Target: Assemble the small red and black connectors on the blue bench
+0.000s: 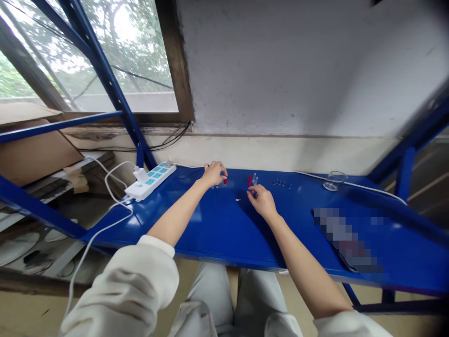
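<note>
Blue metal surface (217,224), white power strip (150,180) at its left end. Just right of the strip's row of sockets and well along, left hand (213,174), grip curled down over a small red-tipped piece (225,180) (held or not, can't tell). Farther from the strip, right hand (262,201), grip half open, nothing visibly held, just beside a red tube (249,180).

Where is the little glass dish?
In the head view, the little glass dish sits near the back of the blue metal shelf, right of the person's right hand, beside a white cable.
</note>
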`<state>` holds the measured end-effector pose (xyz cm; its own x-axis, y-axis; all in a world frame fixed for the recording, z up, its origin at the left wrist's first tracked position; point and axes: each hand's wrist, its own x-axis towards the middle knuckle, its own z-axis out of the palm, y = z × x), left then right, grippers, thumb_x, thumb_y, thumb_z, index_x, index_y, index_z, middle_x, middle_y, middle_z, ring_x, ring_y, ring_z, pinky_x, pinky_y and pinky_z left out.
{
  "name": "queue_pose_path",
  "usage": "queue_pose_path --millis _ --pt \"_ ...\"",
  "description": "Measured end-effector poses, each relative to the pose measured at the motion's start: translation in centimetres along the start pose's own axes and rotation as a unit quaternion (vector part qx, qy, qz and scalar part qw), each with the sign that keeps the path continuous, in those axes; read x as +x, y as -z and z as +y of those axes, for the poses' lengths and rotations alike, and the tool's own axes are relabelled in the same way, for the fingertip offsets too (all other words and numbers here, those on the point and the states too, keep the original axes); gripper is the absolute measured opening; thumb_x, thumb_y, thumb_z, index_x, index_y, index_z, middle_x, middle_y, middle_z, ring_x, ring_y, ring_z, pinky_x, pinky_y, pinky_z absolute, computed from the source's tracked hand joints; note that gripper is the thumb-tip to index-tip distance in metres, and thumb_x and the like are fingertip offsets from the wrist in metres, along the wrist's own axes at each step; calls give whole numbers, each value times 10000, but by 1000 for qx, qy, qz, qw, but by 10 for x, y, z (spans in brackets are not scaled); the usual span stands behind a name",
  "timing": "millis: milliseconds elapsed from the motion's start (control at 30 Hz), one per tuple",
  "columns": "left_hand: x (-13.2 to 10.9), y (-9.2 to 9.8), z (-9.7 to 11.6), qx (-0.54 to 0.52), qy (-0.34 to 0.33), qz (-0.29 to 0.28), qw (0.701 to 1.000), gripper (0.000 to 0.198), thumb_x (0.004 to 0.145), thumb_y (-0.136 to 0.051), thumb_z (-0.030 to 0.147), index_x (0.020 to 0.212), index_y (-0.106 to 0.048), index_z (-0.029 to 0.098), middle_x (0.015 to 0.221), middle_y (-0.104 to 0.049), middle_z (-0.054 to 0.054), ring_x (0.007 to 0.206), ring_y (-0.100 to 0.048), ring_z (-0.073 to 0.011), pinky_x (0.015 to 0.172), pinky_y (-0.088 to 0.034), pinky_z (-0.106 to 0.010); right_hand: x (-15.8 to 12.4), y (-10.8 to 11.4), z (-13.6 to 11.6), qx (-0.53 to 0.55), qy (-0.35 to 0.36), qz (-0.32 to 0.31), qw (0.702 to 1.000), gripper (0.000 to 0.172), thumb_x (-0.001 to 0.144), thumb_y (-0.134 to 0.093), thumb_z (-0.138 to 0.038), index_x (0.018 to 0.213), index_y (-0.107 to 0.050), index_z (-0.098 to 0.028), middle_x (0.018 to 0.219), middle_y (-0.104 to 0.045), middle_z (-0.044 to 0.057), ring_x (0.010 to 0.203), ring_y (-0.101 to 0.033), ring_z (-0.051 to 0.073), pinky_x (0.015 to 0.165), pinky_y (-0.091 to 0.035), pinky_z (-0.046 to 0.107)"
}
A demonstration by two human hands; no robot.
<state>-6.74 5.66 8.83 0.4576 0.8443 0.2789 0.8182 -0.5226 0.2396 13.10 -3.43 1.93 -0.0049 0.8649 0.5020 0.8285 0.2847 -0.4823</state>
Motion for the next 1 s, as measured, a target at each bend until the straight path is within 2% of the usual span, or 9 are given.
queue_pose_path --millis 333,833,1000 --pt "-4 -15 -11 22 8 -12 1000 58 715 -594 180 720 -650 197 962 -572 -50 1025 -416 -237 869 -237 -428 -1 1 -1 9 -3 0 1000 192 770 -457 -260 866 -605 -184 775 -593 30 616 -531 121 603 -365 242" --pt "-7 -12 -9 31 29 -9 999 84 739 -566 173 765 -642 194 1002 -578 -66 1036 -417 -246 880 -238 -456 0 1 0 0 1 -1 1000 194 776 -448 -259 864 -605 -187 773 -600 30 622 -540 119 600 -369 240" --pt "-8 -11 -10 30 29 -7 999 81 736 -576 183 783 -640 197 1006 -581 -67 1035 -427 -252 876 -239 -454 0 3 -1 -17 -17 -11 1000 187 768 -455 -244 866 -604 -188 787 -604 28 636 -542 123 607 -356 247"
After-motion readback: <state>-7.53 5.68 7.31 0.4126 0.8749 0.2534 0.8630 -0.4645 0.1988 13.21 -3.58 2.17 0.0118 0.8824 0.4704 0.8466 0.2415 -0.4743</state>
